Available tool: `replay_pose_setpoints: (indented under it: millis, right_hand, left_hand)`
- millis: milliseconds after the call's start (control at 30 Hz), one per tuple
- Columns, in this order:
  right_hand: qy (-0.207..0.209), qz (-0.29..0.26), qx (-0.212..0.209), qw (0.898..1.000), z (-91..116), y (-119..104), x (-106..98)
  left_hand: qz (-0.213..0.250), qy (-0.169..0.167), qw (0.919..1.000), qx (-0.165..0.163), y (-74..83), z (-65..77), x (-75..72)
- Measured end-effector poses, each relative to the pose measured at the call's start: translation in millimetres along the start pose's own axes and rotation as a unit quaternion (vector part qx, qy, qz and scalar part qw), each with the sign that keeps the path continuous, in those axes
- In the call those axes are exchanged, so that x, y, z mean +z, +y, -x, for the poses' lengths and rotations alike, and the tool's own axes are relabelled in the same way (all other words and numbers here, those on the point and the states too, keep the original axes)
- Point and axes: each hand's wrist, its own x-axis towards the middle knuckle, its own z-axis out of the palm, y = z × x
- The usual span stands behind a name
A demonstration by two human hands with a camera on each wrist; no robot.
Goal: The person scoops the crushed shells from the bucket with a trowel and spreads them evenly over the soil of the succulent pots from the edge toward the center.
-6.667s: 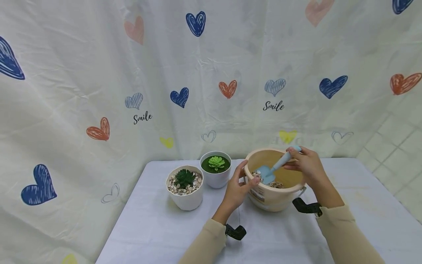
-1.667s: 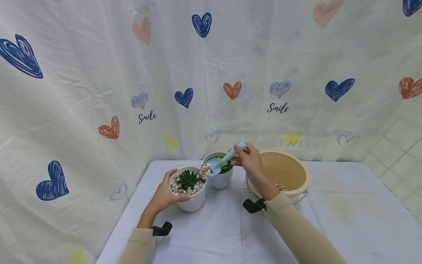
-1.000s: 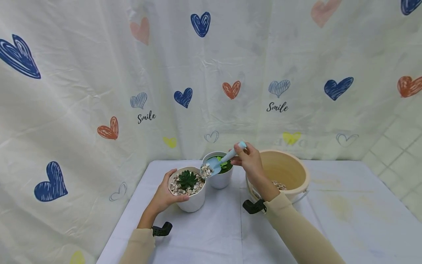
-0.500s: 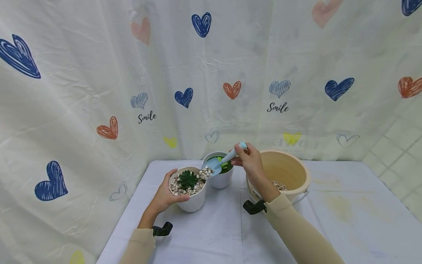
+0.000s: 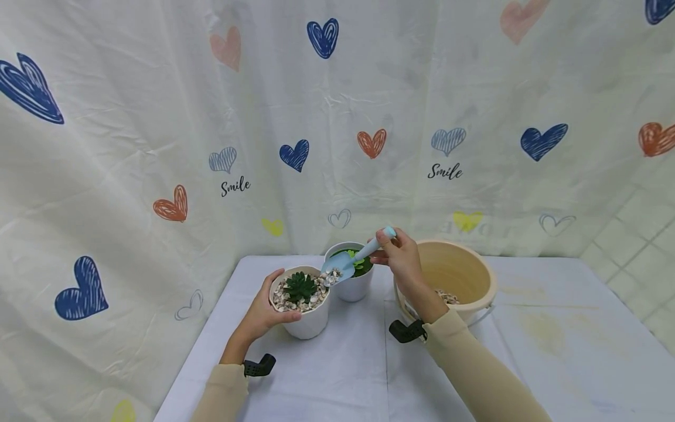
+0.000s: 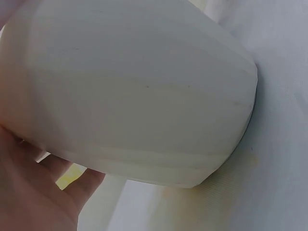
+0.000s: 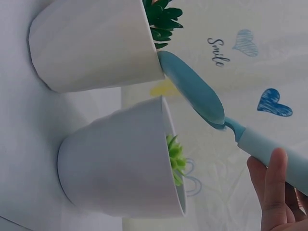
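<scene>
My left hand (image 5: 262,309) holds a white flower pot (image 5: 310,322) by its side, thumb at the front and fingers around the left. In the pot a dark green succulent (image 5: 300,286) stands among pale pebbles. My right hand (image 5: 402,261) grips a light blue trowel (image 5: 364,253) by its handle. The trowel's blade leans down to the pot's right rim and carries a few pebbles (image 5: 331,276). In the right wrist view the blade tip meets the rim, beside the succulent (image 7: 161,19). The left wrist view is mostly filled by the pot wall (image 6: 144,96).
A second white pot (image 5: 352,290) with a light green succulent (image 7: 176,161) stands just behind, under the trowel. To the right, a beige bucket (image 5: 482,275) with pebbles at its bottom stands beneath my right forearm. A heart-print curtain hangs behind the white-covered table (image 5: 348,375).
Both hands have moved left from the bucket to the white pot, the right bringing the trowel with pebbles. Over the last second, pebbles have slid off the blade into the pot.
</scene>
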Motion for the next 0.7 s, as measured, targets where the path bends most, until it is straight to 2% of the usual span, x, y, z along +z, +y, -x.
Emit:
replay_pose_setpoints:
  millis: [233, 433, 700]
  right_hand:
    - [0.0, -0.002, -0.002, 1.0, 0.3, 1.0, -0.4]
    - [0.006, -0.005, -0.001, 1.0, 0.2, 0.7, 0.4]
    - [0.007, 0.002, -0.001, 1.0, 0.0, 0.0, 0.2]
  left_hand:
    - [0.052, -0.016, 0.9985, 0.01, -0.7, 1.9, -0.1]
    - [0.113, -0.046, 0.9925, 0.01, -2.3, 2.8, -0.9]
    - [0.129, -0.07, 0.9891, 0.013, -5.4, 0.3, -3.1]
